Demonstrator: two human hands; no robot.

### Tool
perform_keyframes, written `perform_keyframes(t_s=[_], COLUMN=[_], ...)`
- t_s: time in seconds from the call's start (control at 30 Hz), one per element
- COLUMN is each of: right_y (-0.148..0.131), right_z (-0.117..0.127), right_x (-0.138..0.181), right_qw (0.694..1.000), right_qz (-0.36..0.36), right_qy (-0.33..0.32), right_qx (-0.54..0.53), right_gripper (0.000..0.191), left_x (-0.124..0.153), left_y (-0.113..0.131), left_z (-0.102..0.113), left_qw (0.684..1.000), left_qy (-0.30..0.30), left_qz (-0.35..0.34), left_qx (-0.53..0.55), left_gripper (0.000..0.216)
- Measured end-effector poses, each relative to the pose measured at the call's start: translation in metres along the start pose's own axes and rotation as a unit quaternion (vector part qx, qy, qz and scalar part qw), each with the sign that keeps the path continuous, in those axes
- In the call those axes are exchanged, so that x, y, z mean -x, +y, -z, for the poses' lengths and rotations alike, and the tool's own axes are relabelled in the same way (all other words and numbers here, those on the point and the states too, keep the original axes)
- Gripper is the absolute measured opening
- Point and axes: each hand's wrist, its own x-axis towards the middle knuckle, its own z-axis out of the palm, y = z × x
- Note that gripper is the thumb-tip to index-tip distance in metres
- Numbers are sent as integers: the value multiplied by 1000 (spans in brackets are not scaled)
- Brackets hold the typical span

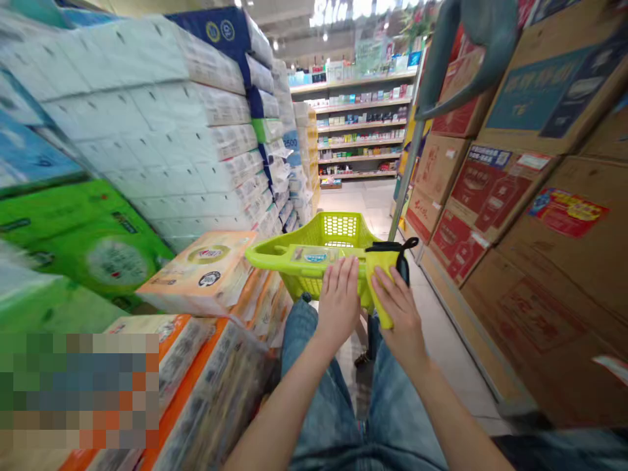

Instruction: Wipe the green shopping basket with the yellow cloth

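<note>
My left hand [341,294], fingers together and nearly straight, lies over the lime-green plastic handle [316,256] of the cart basket; I cannot tell whether it closes around the bar. My right hand [400,307], fingers slightly parted, rests on a yellow pouch with black trim [380,297] at the handle's right end; its grip is hidden from me too. The lime-green plastic basket with perforated walls [299,237] sits at the frame's centre, just beyond my hands. Below are my faded blue jeans [321,412] and a pale, smooth floor [444,333]. White plastic-wrapped packs [132,104] are piled at upper left, with a flat orange-and-cream pack [196,265] below them. Brown cardboard cartons with red printing [483,190] fill the right side, near an upright grey metal pole [403,190]. At the top centre, bright shelves of small goods [363,124] close off the aisle.
</note>
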Motion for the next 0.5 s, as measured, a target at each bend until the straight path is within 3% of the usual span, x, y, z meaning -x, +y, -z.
perform_keyframes(t_s=[0.2, 0.4, 0.5], right_y=[6, -17, -11], right_z=[10, -12, -7], right_x=[-9, -11, -6], right_qw=[991, 1000, 1000], right_qz=[-99, -6, -3], right_qy=[88, -5, -3], right_qx=[-3, 9, 7], right_gripper=[70, 72, 70], left_x=[0, 1, 1], left_y=[3, 1, 0], left_z=[0, 1, 1], left_qw=[1000, 1000, 1000], left_qy=[7, 4, 5], left_qz=[6, -2, -1], left_qx=[-3, -6, -5], left_gripper=[58, 58, 57])
